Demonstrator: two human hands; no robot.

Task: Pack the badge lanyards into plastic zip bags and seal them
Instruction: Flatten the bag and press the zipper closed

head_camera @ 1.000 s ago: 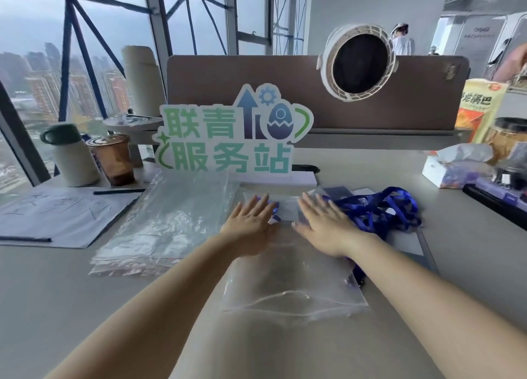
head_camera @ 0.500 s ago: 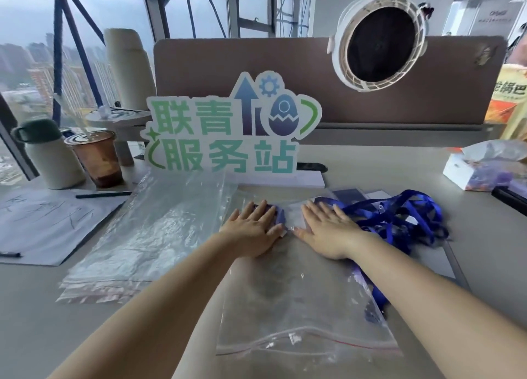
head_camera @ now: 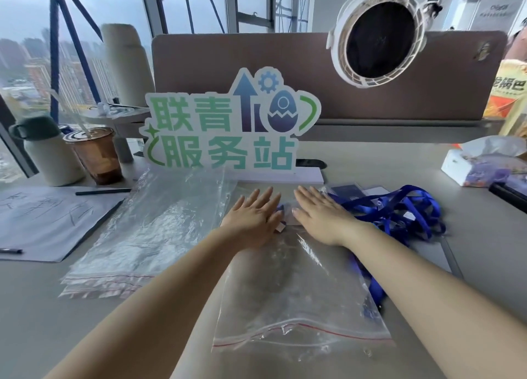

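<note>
Head view: the clear zip bag (head_camera: 299, 293) lies flat on the bench (head_camera: 479, 264), its red-lined zip edge nearest the viewer. The left hand (head_camera: 253, 219) and right hand (head_camera: 322, 219), fingers straight and spread, press side by side on the bag's far end. Blue lanyards (head_camera: 399, 216) are heaped just right of the bag, and spare bags (head_camera: 159, 221) are stacked to its left.

High-rise office — desk partition (head_camera: 216, 62), clip-on fan (head_camera: 376, 36), skyline behind windows (head_camera: 25, 22)
</note>
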